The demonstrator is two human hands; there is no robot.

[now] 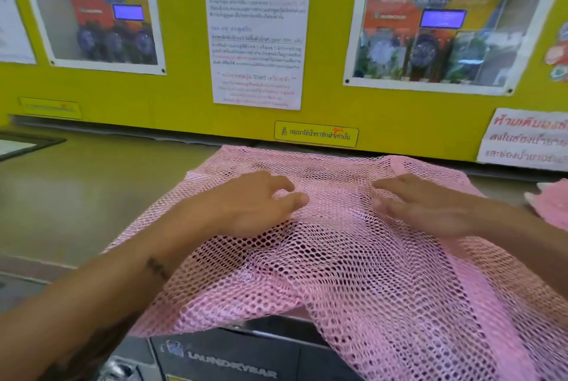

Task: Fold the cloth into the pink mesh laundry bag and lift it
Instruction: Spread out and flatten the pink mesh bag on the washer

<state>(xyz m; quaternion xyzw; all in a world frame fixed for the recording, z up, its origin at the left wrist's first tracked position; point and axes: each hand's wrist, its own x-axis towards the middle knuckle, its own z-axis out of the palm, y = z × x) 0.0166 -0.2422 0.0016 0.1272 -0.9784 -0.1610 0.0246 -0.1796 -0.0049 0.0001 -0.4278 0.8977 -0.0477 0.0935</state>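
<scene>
The pink mesh laundry bag (353, 273) lies spread flat over the top of a washing machine, its near edge hanging over the front. A darker shape shows faintly through the mesh near the middle; I cannot tell what it is. My left hand (252, 205) rests palm down on the bag at its centre-left, fingers spread and slightly curled. My right hand (430, 205) lies flat on the bag at centre-right, fingers pointing left. Both press on the mesh without gripping it. A pink cloth (550, 202) lies at the right edge, partly cut off.
The grey machine top (92, 190) extends to the left. A yellow wall (184, 97) with posters and notices stands right behind the bag. The machine's dark front panel (233, 359) is below. A dark-framed tray (24, 143) sits at far left.
</scene>
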